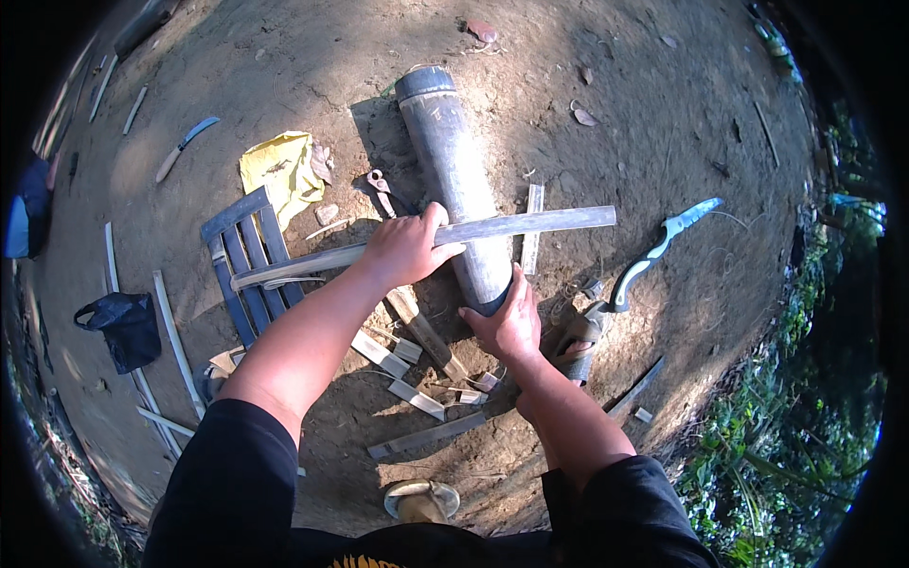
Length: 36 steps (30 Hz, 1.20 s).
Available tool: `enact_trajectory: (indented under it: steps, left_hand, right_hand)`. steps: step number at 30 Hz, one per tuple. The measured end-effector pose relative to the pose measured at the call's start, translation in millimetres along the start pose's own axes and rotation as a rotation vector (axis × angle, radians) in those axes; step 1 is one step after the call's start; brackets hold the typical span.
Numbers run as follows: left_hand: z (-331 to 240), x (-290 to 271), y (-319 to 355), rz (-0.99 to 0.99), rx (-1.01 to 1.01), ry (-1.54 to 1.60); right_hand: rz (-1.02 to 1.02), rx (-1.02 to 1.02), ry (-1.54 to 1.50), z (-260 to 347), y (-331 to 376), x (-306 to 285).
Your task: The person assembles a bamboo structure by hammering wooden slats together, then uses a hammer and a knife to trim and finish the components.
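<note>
My left hand (pixel 405 248) is closed around a long, flat, greyish slat (pixel 530 222), thumb along its near edge. The slat crosses over a thick grey pipe (pixel 453 151) lying on the ground, and its left end lies over a dark slatted frame (pixel 248 251). My right hand (pixel 509 325) grips the near end of the pipe, thumb on one side and fingers on the other. Just right of the pipe, partly under the slat, is a short pale strip (pixel 532 251). Pincers (pixel 381 192) lie left of the pipe.
A curved pruning saw (pixel 653 254) lies right, beside my sandalled foot (pixel 579 343). Wood offcuts (pixel 417 399) and a wooden block (pixel 428 331) are below my hands. Left are a yellow sack (pixel 284 175), a knife (pixel 187 150), a black plastic bag (pixel 128 329) and long strips (pixel 178 341).
</note>
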<state>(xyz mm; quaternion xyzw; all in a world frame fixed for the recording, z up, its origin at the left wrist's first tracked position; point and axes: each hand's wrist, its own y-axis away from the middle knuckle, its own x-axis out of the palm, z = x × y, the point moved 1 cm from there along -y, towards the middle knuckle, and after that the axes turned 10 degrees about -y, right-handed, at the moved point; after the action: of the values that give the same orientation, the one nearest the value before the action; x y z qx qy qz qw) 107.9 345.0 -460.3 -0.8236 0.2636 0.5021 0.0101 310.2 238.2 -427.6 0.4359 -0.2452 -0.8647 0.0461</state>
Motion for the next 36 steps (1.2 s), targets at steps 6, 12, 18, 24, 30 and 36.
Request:
enact_trajectory:
  steps: [6, 12, 18, 24, 30, 36]
  left_hand:
    - [-18.7, -6.0, -7.1, -0.03, -0.042, -0.07]
    - [-21.3, 5.5, -4.7, -0.14, -0.059, -0.194]
    - [-18.6, 9.0, 1.6, -0.251, -0.063, -0.122]
    - [-23.7, 11.8, -6.9, -0.292, -0.194, -0.018]
    - [-23.9, 0.9, -7.1, -0.132, -0.307, -0.136]
    - [-31.0, -1.9, -10.3, -0.046, -0.338, -0.129]
  right_hand:
    - [0.017, 0.03, -0.042, -2.4, -3.2, -10.5]
    - [-0.181, -0.269, 0.021, -26.1, 0.4, -42.3]
    - [-0.666, 0.379, 0.05, -127.4, -61.8, -110.0]
    - [-0.559, 0.574, -0.218, -213.1, -110.3, -109.8]
    - [-0.661, 0.341, -0.793, -146.9, -54.0, -138.4]
    - [-0.472, 0.058, -1.037, -86.3, 73.1, -94.2]
